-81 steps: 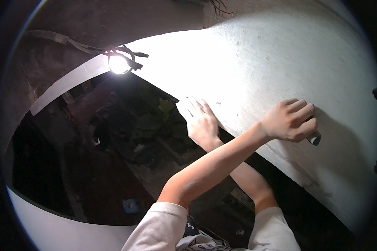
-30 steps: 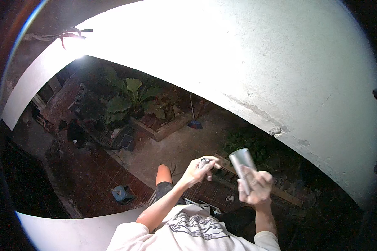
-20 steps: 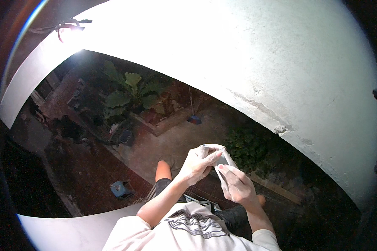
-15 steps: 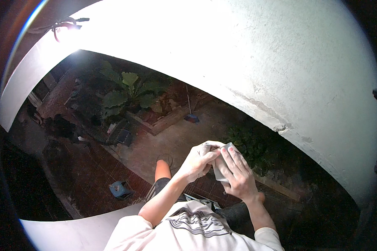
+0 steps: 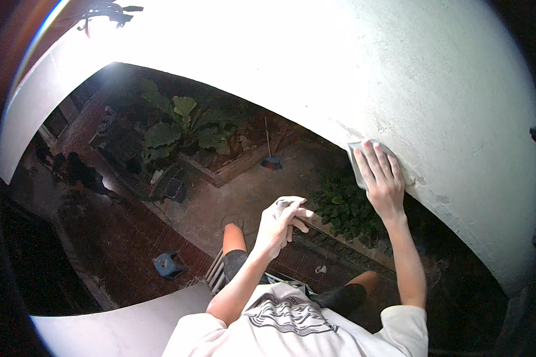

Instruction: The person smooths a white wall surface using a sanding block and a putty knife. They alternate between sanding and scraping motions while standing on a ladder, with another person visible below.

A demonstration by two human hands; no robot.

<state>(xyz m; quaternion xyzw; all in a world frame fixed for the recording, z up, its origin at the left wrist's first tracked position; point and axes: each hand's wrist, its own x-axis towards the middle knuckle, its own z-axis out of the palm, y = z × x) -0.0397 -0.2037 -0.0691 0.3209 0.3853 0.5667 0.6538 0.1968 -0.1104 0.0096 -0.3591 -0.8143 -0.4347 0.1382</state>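
My right hand lies with stretched fingers over a folded grey sheet of sandpaper. It presses the sheet against the lower edge of the white plastered wall, where a rough, chipped patch runs along the rim. Most of the sheet is hidden under the fingers. Dusty and pale, my left hand hangs in the air in front of my body. Its fingers are loosely bent and apart, with nothing seen between them.
Far below, the dark yard holds a large leafy plant, a broom, a low bush and a blue stool. Pale ladder-like rails show beside my left leg. A bright lamp with cables glares at upper left.
Both hands were together on the grey sandpaper. My left hand has let go, while my right has carried the sheet up and right onto the wall edge.
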